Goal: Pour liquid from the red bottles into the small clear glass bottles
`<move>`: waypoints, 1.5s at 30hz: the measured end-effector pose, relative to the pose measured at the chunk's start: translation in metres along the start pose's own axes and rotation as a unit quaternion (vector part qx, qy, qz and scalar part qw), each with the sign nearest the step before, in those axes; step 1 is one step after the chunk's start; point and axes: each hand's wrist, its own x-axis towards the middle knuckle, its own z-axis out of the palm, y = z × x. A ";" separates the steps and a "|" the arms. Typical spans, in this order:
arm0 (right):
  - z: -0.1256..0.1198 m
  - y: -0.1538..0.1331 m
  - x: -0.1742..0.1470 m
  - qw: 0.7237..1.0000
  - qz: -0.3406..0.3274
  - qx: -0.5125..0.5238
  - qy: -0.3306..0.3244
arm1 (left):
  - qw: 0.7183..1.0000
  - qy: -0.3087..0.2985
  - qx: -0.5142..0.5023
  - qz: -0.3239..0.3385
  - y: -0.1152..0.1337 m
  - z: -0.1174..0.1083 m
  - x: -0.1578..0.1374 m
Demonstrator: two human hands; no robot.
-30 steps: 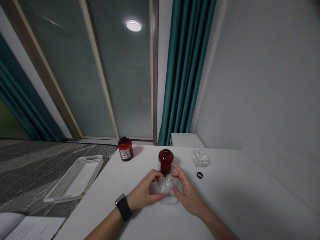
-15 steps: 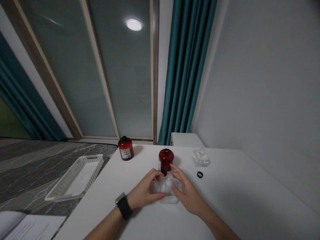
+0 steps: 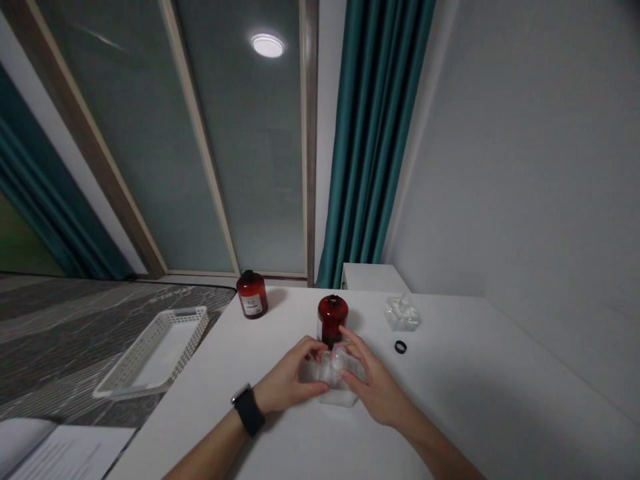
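A crumpled clear plastic wrapper or packing piece sits on a small pale, box-like base at the middle of the white table; its exact kind is hard to make out. My left hand, with a dark watch at the wrist, curls round its left side, thumb in front. From the right, my right hand grips it between thumb and fingers, the index finger stretched toward the bottle. Just behind stands a dark red bottle, its lower part hidden by my fingers and the plastic.
Another red bottle with a white label stands at the far left corner. At the right lie another clear plastic bundle and a black ring. A white basket and an open book are left of the table.
Both hands stay around the clear plastic with only slight finger movement. The whole view has shifted a little; the bottles and other things keep their places.
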 end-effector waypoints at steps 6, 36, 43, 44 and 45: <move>0.005 0.005 -0.001 0.998 0.004 -0.058 0.039 | 1.000 0.003 0.000 0.001 -0.001 0.001 -0.001; -0.011 -0.013 0.000 0.987 -0.119 -0.101 0.040 | 1.000 0.002 -0.012 -0.021 -0.002 -0.002 0.000; -0.019 -0.011 0.001 0.985 -0.144 -0.070 0.066 | 1.000 0.002 0.002 -0.018 -0.003 -0.001 -0.001; -0.018 -0.011 0.001 0.985 -0.146 -0.066 0.064 | 1.000 0.003 0.001 -0.017 -0.002 -0.001 -0.001; -0.016 -0.011 0.001 0.985 -0.145 -0.064 0.061 | 1.000 0.004 -0.001 -0.016 -0.001 0.000 0.000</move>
